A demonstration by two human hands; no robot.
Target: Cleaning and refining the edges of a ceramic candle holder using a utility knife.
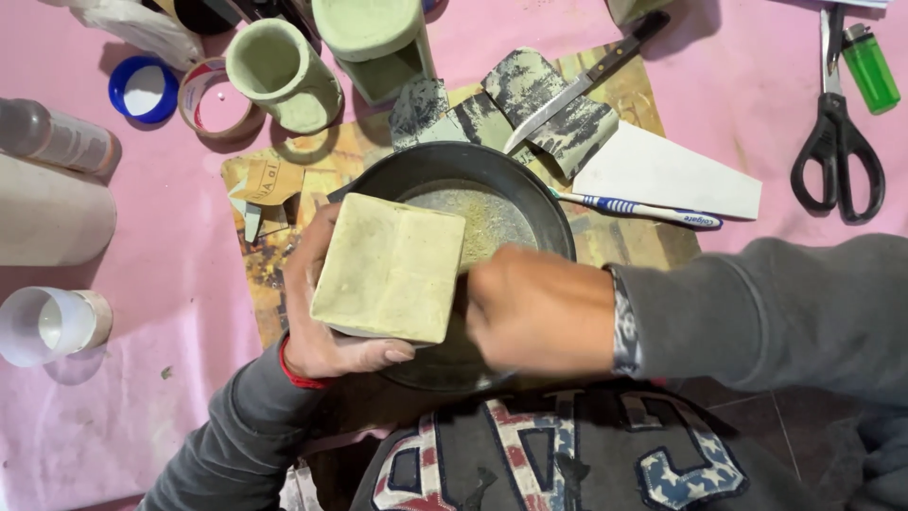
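The right hand (pixel 539 308) is blurred, its fingertips hidden behind the pale olive-green square block (pixel 390 268); whether it grips or only presses the block's right edge cannot be told. The left hand (pixel 326 317) is curled around the block from beneath and the left, thumb along its lower edge, holding it above the round black metal pan (pixel 549 203). The block looks matte and grainy, with a faint vertical crease down its middle. Greenish powder dusts the pan's floor. Beyond lie a blue-and-white toothbrush (pixel 643 210), a dark-handled knife (pixel 582 85) and black scissors (pixel 837 142).
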